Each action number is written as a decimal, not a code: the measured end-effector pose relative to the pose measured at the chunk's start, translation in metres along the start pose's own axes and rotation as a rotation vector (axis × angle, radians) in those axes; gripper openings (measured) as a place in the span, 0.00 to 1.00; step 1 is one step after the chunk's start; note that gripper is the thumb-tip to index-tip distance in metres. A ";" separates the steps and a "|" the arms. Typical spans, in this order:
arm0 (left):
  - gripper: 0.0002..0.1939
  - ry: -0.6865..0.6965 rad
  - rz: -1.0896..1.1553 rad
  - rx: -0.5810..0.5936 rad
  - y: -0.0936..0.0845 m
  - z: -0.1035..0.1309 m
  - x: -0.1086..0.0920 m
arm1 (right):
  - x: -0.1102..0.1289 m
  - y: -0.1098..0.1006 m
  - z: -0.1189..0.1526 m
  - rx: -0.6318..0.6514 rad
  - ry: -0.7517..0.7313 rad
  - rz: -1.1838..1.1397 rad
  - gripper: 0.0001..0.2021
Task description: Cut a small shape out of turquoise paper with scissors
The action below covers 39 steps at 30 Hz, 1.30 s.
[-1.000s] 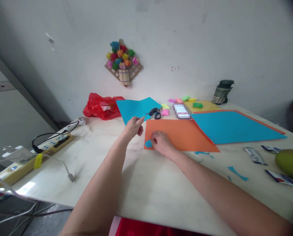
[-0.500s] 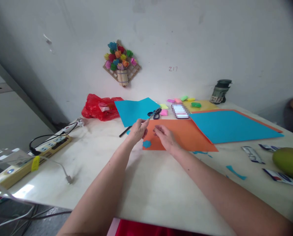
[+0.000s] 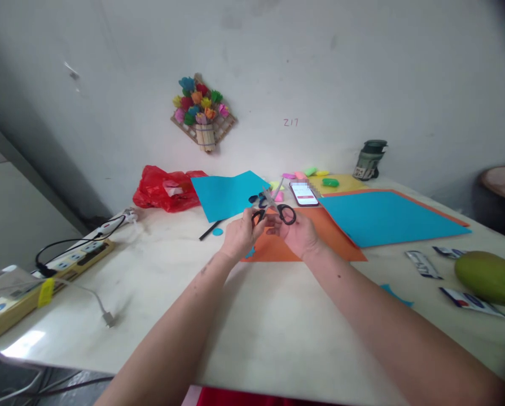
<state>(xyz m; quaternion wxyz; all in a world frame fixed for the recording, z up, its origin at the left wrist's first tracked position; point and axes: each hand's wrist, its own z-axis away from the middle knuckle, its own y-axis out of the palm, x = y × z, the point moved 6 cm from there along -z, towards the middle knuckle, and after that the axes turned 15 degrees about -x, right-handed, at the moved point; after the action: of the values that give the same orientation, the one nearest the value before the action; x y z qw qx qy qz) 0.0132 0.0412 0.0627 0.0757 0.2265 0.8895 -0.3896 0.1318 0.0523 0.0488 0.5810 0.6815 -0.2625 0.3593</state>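
Observation:
My left hand (image 3: pixel 238 235) is closed on one black handle of a pair of scissors (image 3: pixel 286 214). My right hand (image 3: pixel 302 234) has its fingers curled at the other handle. The blades are spread and point away from me, above an orange sheet (image 3: pixel 337 239). Below my left hand lies a small blue paper piece (image 3: pixel 250 253), partly hidden. Just beyond the held scissors, dark-handled scissors (image 3: pixel 254 198) rest by a blue sheet (image 3: pixel 222 194). A blue disc (image 3: pixel 217 232) and a black stick (image 3: pixel 209 230) lie to the left.
A phone (image 3: pixel 303 194) and colourful packets (image 3: pixel 330 182) are at the back. Further right are a large blue sheet (image 3: pixel 391 217), a bottle (image 3: pixel 370 159), a green fruit (image 3: pixel 489 277) and wrappers (image 3: pixel 424 264). A red bag (image 3: pixel 163 192) and a power strip (image 3: pixel 72 262) are on the left.
The scissors now show between my hands with blades apart. My right hand has moved to their handle from above the orange sheet. The view has shifted slightly.

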 end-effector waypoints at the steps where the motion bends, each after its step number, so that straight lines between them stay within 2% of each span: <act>1: 0.19 0.014 -0.015 -0.001 0.000 0.000 -0.002 | 0.001 0.002 0.001 0.048 0.000 -0.009 0.12; 4: 0.19 0.018 -0.045 -0.006 0.000 0.001 -0.004 | 0.001 0.007 0.005 0.155 -0.003 -0.010 0.14; 6: 0.19 0.016 -0.044 -0.014 0.001 0.002 -0.004 | -0.001 0.009 0.006 0.176 -0.007 0.020 0.15; 11: 0.21 0.065 0.012 0.017 0.004 0.004 -0.005 | -0.005 0.008 0.006 0.094 -0.027 0.126 0.18; 15: 0.28 0.145 0.075 0.132 0.008 0.005 -0.002 | -0.004 0.000 0.002 -0.010 -0.052 0.253 0.22; 18: 0.27 0.094 0.024 0.166 0.006 0.000 0.018 | 0.001 -0.013 -0.004 -0.154 -0.118 0.456 0.22; 21: 0.23 -0.021 -0.056 0.272 0.002 -0.005 0.044 | 0.006 -0.032 -0.012 -0.308 -0.212 0.772 0.19; 24: 0.23 -0.089 -0.106 0.370 -0.003 -0.006 0.061 | 0.010 -0.045 -0.018 -0.347 -0.345 1.138 0.15; 30: 0.26 -0.007 -0.092 0.507 0.001 0.000 0.057 | 0.014 -0.044 -0.013 -0.313 -0.513 1.719 0.15; 35: 0.26 0.030 -0.066 0.562 0.009 0.003 0.052 | 0.017 -0.039 -0.008 -0.324 -0.536 1.901 0.15; 39: 0.23 -0.012 -0.002 0.587 0.012 0.004 0.055 | 0.013 -0.039 -0.009 -0.228 -0.558 1.969 0.12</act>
<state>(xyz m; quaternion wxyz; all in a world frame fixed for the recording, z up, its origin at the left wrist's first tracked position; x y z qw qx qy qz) -0.0304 0.0645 0.0345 0.0118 0.2357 0.7386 -0.6315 0.1678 0.0687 0.0361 0.0086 0.1642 -0.8629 0.4780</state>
